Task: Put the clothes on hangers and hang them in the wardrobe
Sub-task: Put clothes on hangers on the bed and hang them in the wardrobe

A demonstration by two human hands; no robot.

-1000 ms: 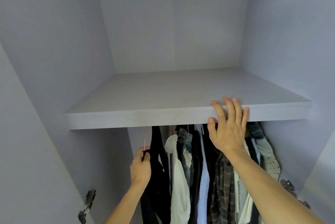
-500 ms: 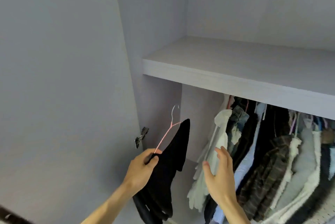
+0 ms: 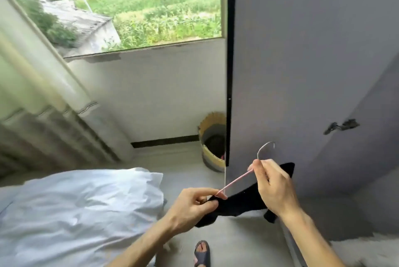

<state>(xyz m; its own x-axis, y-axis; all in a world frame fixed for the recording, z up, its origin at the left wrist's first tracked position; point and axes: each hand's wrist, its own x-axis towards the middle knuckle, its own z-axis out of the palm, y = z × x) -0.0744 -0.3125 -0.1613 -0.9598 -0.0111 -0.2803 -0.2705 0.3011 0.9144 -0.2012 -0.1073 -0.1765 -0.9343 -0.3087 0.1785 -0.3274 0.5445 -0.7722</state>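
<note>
Pink wire hanger (image 3: 235, 181) carrying a black garment (image 3: 241, 202), held above open floor (image 3: 185, 158) between the bed (image 3: 75, 212) edge and the wardrobe door (image 3: 302, 72) edge. The left hand (image 3: 192, 206) pinches hanger arm and cloth; the right hand (image 3: 274, 189) grips its neck.

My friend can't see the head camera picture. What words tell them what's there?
Two hands hold a pink hanger with a black garment on it: the right hand grips near the hook, the left hand pinches the garment at one end. Behind are a wardrobe door, a basket, a bed and a window.
</note>
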